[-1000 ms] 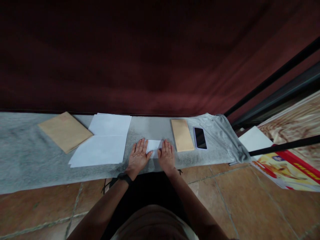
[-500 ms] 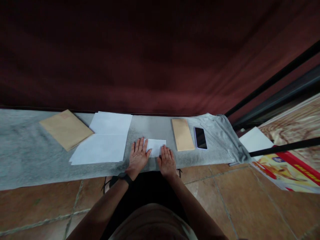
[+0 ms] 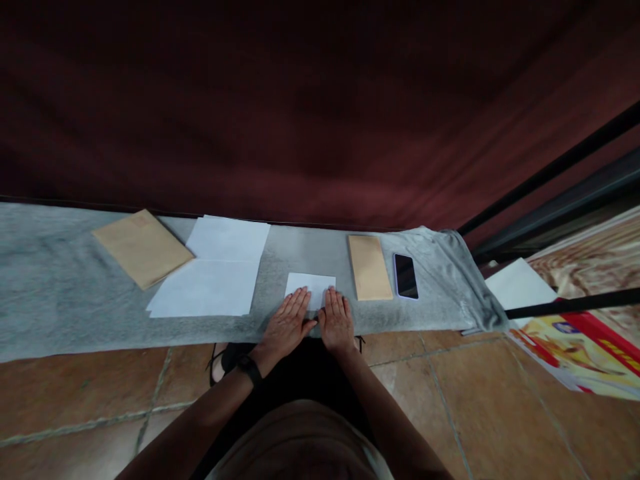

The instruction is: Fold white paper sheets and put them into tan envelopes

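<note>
A small white folded paper (image 3: 313,283) lies flat on the grey cloth in front of me. Across its lower left part rests my left hand (image 3: 290,321), fingers stretched out and thumb pointing right. My right hand (image 3: 336,321) lies flat at the paper's right end, its fingertips on the sheet. Both hands press down and grip nothing. The paper's lower edge is partly hidden under the fingers. To the right is a brown envelope (image 3: 371,268), and to the left several large white sheets (image 3: 215,267) with a crease across them.
Another brown envelope (image 3: 143,249) overlaps the sheets at far left. A phone (image 3: 406,277) lies right of the nearer envelope. The grey cloth (image 3: 75,300) covers a narrow surface against a dark red curtain (image 3: 300,133). A colourful box (image 3: 585,350) stands on the tiled floor at right.
My left hand has slid from the paper's left end onto its lower left part, nearer the right hand. The right hand stays at the right end. The view has shifted slightly.
</note>
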A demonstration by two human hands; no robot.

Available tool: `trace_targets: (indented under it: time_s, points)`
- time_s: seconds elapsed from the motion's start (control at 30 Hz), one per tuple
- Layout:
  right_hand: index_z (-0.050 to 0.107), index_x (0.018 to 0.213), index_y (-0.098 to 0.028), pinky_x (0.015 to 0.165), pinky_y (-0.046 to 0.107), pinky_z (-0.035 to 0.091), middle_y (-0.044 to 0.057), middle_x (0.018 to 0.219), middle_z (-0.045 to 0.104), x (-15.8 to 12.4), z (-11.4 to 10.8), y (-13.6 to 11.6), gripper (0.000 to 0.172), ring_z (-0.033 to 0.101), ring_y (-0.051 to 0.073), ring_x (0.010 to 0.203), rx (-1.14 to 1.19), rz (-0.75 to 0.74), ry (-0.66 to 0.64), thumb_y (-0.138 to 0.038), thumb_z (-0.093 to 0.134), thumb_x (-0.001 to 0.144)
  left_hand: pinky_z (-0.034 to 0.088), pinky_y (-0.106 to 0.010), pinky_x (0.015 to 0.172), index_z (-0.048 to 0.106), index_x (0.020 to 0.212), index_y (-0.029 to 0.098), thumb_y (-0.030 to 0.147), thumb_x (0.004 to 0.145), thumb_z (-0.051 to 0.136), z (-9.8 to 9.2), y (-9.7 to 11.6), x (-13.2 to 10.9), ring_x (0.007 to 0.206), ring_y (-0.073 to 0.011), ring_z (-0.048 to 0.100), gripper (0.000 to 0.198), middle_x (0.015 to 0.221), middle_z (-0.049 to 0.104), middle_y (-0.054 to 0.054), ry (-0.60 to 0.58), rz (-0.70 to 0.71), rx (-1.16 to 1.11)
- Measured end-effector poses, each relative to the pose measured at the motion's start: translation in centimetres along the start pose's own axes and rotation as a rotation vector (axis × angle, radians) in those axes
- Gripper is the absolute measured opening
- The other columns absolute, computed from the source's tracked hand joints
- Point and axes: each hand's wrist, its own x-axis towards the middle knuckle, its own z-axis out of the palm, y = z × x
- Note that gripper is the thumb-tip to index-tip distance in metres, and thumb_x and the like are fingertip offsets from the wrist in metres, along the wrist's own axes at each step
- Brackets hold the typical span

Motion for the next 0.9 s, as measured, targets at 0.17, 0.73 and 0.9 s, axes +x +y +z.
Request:
trace_targets:
  time_s: [0.17,0.73,0.9]
  points:
    - [0.034,0.156,-0.006,0.120,0.049,0.028,0.018,0.158,0.040,-0.1,0.1,0.0,0.056,0.036,0.029,0.148,0.019,-0.004,0.010,-0.029,0.036,0.105,0.024,-0.047,0.125,0.025,0.158,0.008,0.053,0.100,0.041,-0.4,-0.8,-0.8,0.153,-0.0275,0.026,0.075,0.162,0.032,-0.019,0.010,-0.036,-0.002]
    - [0.042,0.152,-0.010,0.122,0.045,0.029,0.013,0.157,0.043,-0.5,-0.4,-3.3,0.051,0.035,0.024,0.148,0.128,-0.147,-0.028,-0.033,0.037,0.107,0.023,-0.049,0.125,0.026,0.156,0.003,0.038,0.097,0.045,-1.5,-1.4,-1.3,0.154,-0.0308,0.020,0.071,0.163,0.026,-0.024,-0.042,-0.021,0.057]
    - [0.037,0.154,-0.006,0.122,0.046,0.029,0.017,0.159,0.039,-1.2,-0.3,-2.5,0.058,0.033,0.027,0.150,0.098,-0.117,-0.002,-0.038,0.041,0.106,0.024,-0.049,0.125,0.027,0.156,0.005,0.042,0.098,0.044,-1.3,-1.5,-1.4,0.154,-0.0298,0.021,0.071,0.164,0.026,-0.023,-0.029,-0.028,0.036]
